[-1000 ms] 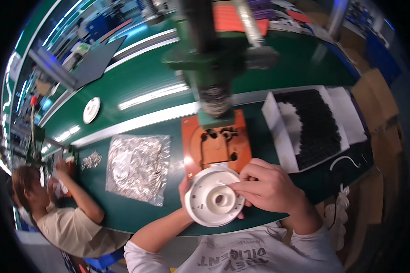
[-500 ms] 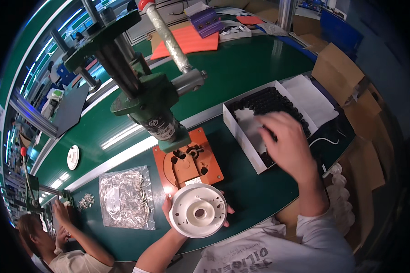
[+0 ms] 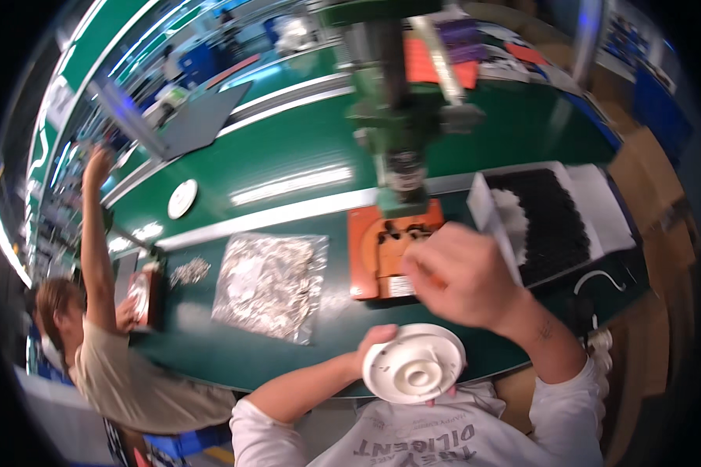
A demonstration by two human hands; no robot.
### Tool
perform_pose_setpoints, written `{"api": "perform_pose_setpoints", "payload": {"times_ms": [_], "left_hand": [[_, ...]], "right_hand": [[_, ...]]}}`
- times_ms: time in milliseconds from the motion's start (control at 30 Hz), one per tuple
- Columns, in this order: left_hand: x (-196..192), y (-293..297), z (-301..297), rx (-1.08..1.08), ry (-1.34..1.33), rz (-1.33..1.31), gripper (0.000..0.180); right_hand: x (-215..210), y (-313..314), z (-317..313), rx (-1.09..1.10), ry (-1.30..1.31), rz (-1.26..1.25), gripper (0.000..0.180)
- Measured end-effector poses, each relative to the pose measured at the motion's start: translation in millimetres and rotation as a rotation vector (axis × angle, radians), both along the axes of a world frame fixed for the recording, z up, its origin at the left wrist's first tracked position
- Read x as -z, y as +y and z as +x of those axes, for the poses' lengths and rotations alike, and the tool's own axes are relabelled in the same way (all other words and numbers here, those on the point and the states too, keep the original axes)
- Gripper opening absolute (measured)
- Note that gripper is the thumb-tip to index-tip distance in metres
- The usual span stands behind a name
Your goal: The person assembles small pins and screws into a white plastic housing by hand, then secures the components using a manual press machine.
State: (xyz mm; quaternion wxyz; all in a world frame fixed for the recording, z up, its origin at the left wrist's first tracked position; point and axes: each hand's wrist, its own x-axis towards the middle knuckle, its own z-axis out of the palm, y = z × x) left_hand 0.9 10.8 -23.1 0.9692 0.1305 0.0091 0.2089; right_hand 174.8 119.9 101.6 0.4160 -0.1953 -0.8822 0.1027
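Note:
A round white plastic part point(image 3: 389, 366) with a raised hub rests in my left hand point(image 3: 377, 338), whose thumb lies over its rim. It is tilted, close to my body. My right hand point(image 3: 471, 272) hovers above and beyond that part, fingers curled together; whatever they pinch is hidden and blurred. Just beyond it sits an orange fixture plate point(image 3: 364, 265) with dark holes and fittings, under the ram of a green hand press point(image 3: 401, 132). To the right, a white box point(image 3: 494, 222) holds rows of small black parts point(image 3: 557, 226).
Left of the fixture lies a clear bag of small metal pieces point(image 3: 269, 284), with a loose pile of metal bits point(image 3: 190, 270) beyond. Another white disc point(image 3: 182, 199) lies on the green surface. At the left a co-worker point(image 3: 132, 370) raises one arm. Cardboard cartons point(image 3: 650, 202) stand right.
My right hand has moved from the box of black parts to above the fixture's near edge. The white part now tilts. My view has turned left, and the co-worker's arm has gone up.

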Motion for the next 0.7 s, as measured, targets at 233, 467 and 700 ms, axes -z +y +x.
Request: {"api": "perform_pose_setpoints", "payload": {"times_ms": [233, 467, 700], "left_hand": [[4, -17, 0, 0.119, -0.046, 0.07, 0.082], [24, -17, 13, 0.129, -0.056, 0.082, 0.081], [8, -12, 4, 0.12, -0.091, 0.193, 0.081]], "right_hand": [[67, 20, -140, -0.408, -0.365, 0.068, 0.002], [79, 34, -195, -0.31, -0.624, -0.204, 0.017], [70, 35, -210, -0.239, -0.75, -0.168, 0.015]]}}
